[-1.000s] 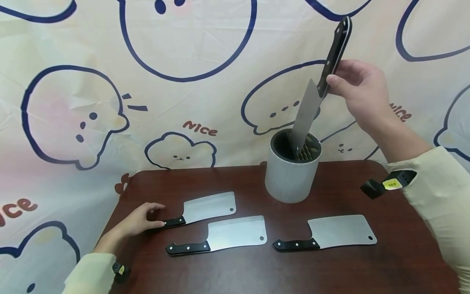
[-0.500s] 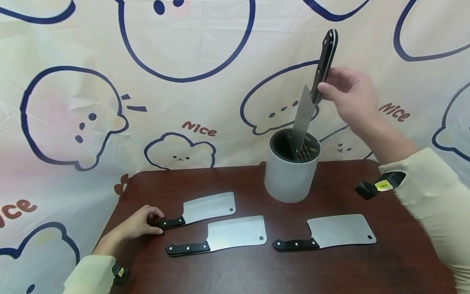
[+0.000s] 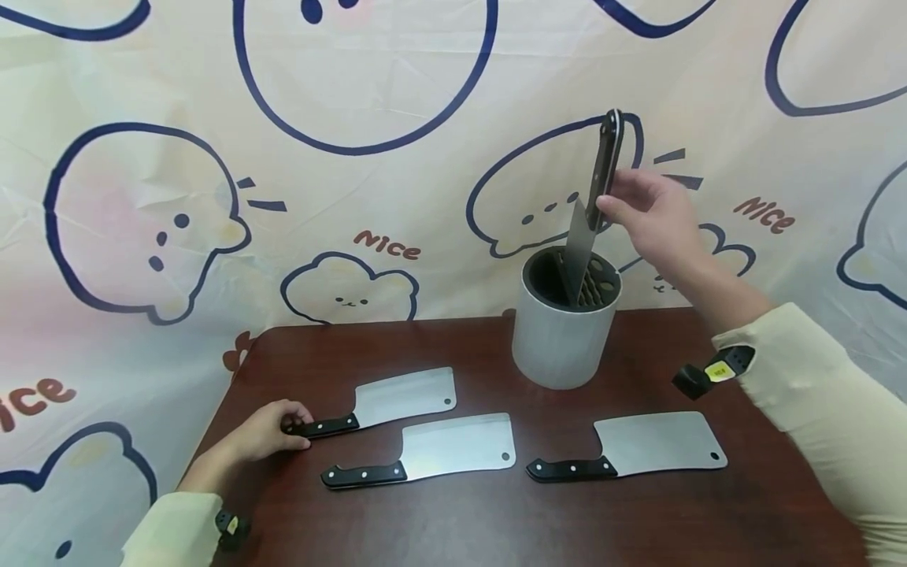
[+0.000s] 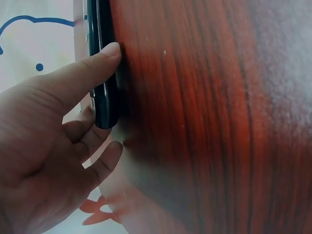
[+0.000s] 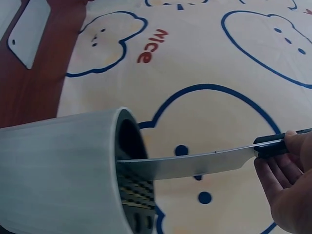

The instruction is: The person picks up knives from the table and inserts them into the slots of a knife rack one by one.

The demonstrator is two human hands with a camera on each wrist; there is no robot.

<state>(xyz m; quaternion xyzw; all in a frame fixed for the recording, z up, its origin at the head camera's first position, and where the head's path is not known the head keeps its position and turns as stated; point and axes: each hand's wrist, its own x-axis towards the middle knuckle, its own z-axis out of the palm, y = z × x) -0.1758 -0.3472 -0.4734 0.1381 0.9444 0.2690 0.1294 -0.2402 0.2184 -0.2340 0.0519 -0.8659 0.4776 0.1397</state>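
Head view: upper right, we find the right hand pinching the knife by its handle, blade partly inside the holder; lower left, the left hand pinches a cleaver. We judge that straight, unforced lowering, without twisting the blade, serves best.

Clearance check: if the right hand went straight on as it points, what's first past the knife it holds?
Past the knife, the right hand would probably meet the patterned backdrop; depth is unclear.

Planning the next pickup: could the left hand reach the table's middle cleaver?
Probably yes, once the left hand releases the rear cleaver: nothing covers the middle cleaver, whose handle lies close by.
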